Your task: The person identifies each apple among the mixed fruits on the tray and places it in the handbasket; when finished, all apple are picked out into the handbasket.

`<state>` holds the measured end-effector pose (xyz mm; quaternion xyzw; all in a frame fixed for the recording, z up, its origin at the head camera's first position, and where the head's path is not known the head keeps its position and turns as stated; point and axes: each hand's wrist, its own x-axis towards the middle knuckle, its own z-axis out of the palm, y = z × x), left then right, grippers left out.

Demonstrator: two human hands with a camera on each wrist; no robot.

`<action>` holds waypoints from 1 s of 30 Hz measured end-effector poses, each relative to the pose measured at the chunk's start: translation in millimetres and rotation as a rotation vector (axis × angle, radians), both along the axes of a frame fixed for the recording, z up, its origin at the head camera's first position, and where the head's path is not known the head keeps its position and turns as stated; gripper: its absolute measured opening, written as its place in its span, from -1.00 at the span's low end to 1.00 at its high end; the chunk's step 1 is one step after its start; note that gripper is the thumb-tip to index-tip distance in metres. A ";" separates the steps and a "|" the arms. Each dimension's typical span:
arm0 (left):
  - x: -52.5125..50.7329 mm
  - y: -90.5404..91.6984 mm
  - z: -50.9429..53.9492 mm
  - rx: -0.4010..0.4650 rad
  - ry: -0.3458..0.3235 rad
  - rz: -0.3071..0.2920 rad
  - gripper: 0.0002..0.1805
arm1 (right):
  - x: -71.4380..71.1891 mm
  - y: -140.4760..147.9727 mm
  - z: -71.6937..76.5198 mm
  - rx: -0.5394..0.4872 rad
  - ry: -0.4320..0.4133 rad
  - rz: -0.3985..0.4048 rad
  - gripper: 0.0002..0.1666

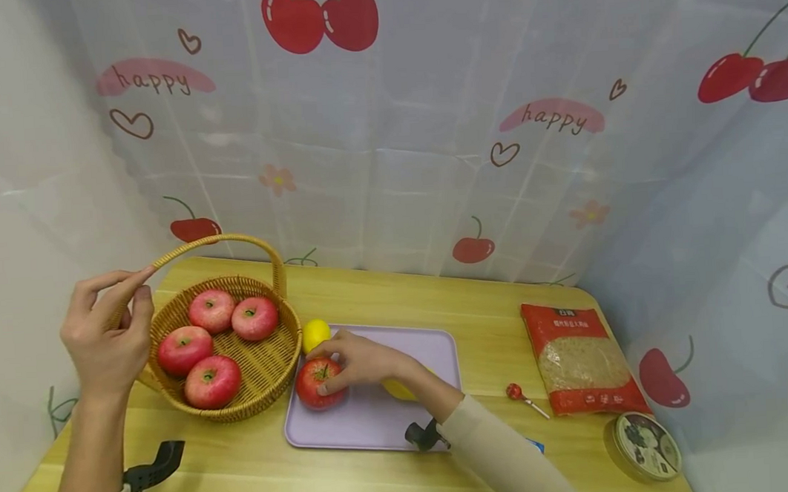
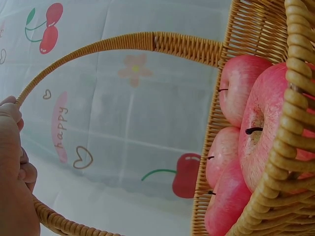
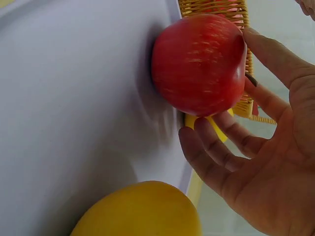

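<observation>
My left hand point(image 1: 107, 328) grips the arched handle point(image 2: 113, 43) of a wicker basket point(image 1: 267, 371). Several pink-red apples point(image 1: 212, 382) lie inside it. My right hand point(image 3: 275, 162) has its thumb and fingers about a deeper red apple point(image 3: 199, 64) with a dark stem, at the left end of a lilac tray point(image 1: 432, 340). The thumb touches one side of this apple and fingertips reach the other. A yellow lemon-like fruit point(image 1: 316, 333) sits by the tray's back left corner. Another smooth yellow fruit point(image 3: 142, 211) lies on the tray, partly hidden by my right forearm in the head view.
To the right of the tray are a lollipop point(image 1: 522, 395), a red-and-clear food packet point(image 1: 577, 359) and a round lidded tub point(image 1: 647, 446). A small blue item point(image 1: 537, 444) peeks out beside my right sleeve. A cherry-print curtain point(image 1: 377, 180) hangs behind the wooden table point(image 1: 492, 322).
</observation>
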<state>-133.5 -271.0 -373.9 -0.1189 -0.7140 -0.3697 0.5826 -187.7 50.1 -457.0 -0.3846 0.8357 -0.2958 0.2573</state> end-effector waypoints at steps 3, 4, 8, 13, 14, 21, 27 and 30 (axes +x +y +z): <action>-0.2 -0.5 -0.6 -0.001 0.000 0.004 -0.79 | 2.9 -1.5 -1.7 0.016 -0.011 -0.021 -0.33; -0.2 -0.6 -0.7 -0.002 0.000 0.006 -0.79 | 3.8 -2.0 -2.1 0.021 -0.019 -0.030 -0.32; -0.7 -0.7 -1.2 -0.002 0.000 0.006 -0.79 | 7.0 -3.5 -3.9 0.032 -0.060 -0.064 -0.30; -1.4 -0.9 -1.5 -0.005 -0.007 0.003 -0.79 | 9.6 -5.2 -6.4 0.023 -0.087 -0.088 -0.27; -1.3 -1.0 -1.4 -0.005 -0.008 0.003 -0.79 | 10.0 -5.3 -6.8 0.019 -0.093 -0.093 -0.27; -1.2 -0.5 -1.4 -0.004 -0.010 0.003 -0.79 | 13.3 -5.7 -11.5 -0.007 -0.137 -0.133 -0.28; -1.7 -1.0 -2.1 -0.002 -0.011 0.007 -0.79 | 16.7 -5.2 -15.8 -0.072 -0.186 -0.151 -0.29; -2.1 -2.2 -3.0 -0.004 -0.013 0.011 -0.79 | 18.2 -5.2 -17.9 -0.108 -0.213 -0.155 -0.27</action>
